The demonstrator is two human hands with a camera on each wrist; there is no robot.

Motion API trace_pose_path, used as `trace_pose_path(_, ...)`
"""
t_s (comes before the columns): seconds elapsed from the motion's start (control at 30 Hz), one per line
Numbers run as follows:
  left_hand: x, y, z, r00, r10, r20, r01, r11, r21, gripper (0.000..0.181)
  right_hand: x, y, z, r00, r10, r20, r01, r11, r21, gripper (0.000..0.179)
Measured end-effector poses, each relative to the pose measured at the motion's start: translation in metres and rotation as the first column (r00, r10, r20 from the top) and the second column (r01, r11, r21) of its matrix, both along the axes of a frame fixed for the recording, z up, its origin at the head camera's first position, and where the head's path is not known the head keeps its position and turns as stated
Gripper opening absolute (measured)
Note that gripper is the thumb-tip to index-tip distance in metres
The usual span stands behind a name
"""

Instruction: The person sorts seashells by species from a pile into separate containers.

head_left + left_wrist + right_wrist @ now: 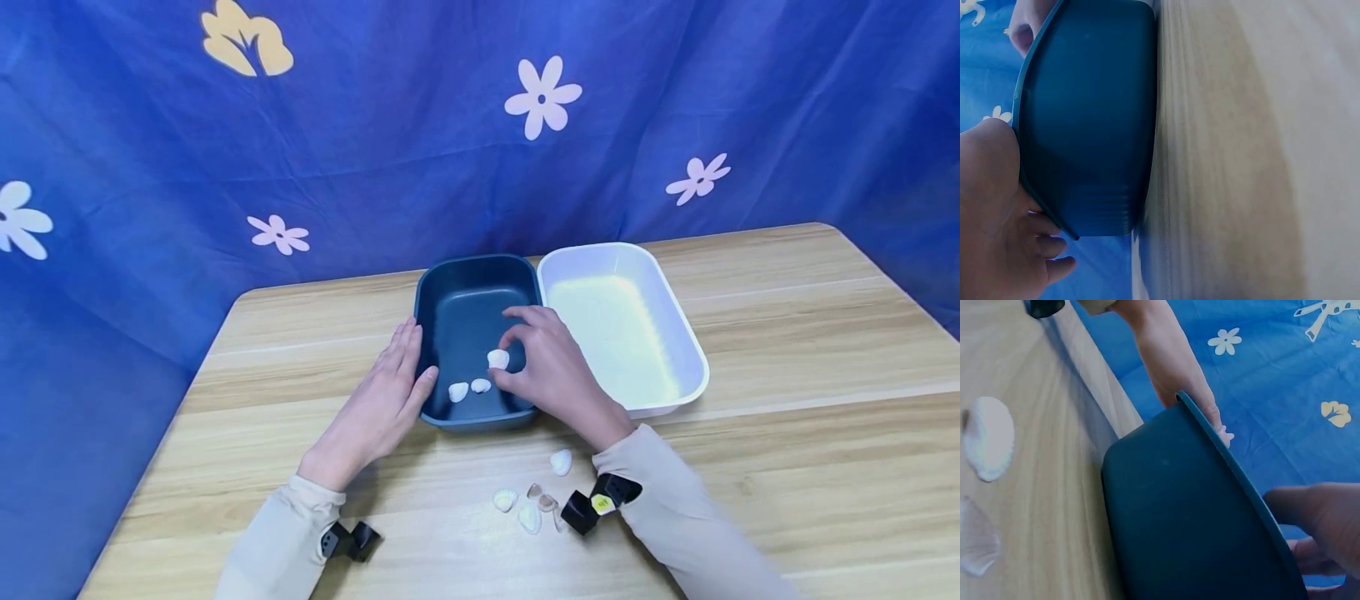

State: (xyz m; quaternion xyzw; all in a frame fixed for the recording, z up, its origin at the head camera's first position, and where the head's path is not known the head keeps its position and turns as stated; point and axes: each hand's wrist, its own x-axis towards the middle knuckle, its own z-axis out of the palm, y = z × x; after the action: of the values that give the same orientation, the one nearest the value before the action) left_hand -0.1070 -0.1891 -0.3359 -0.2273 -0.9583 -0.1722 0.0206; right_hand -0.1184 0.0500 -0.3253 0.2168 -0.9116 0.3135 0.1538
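Inside the dark blue-green basin [472,321], two white seashells, a left one [458,392] and a smaller one [481,386], lie near the front wall. Above the basin floor, my right hand [551,362] pinches another white seashell [498,359] between thumb and forefinger. My left hand [378,404] rests against the basin's left side, fingers fairly straight and thumb over the rim. In the right wrist view, the basin wall [1179,506] hides the pinched shell; part of the right hand [1329,531] shows past the rim.
A white basin [693,354] stands directly right of the dark one. On the wooden table [787,467] in front lie several seashells, among them a white one [561,462], a ribbed one [506,500] and a brownish one [547,502]. A blue flowered curtain [420,125] hangs behind.
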Motion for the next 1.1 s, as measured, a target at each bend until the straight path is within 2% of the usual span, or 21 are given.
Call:
trace_pose_path(0.13,0.001,0.0,-0.001,1.0,0.002,0.0,-0.002,1.0,0.003,0.066,-0.006,-0.004,-0.003,0.999,-0.038,-0.023,0.039,0.998,0.047,0.023)
trace_pose_path(0.33,0.001,0.001,-0.003,1.0,0.003,0.002,-0.003,1.0,0.004,0.067,-0.013,-0.004,-0.006,0.999,-0.033,-0.043,0.037,0.995,0.088,0.024)
trace_pose_path(0.63,0.001,0.001,-0.003,1.0,0.006,-0.008,-0.006,1.0,0.009,0.067,-0.016,-0.006,-0.008,0.999,-0.041,-0.008,0.041,0.992,0.12,0.028)
trace_pose_path(0.9,0.002,0.001,0.0,1.0,0.007,-0.001,-0.007,1.0,0.009,0.067,-0.018,-0.01,-0.006,0.998,-0.032,-0.05,0.043,0.972,0.23,0.026)
trace_pose_path(1.1,0.002,0.001,0.003,1.0,0.011,-0.003,-0.011,1.0,0.008,0.067,-0.017,-0.011,-0.006,0.999,-0.026,-0.045,0.038,0.954,0.298,0.026)
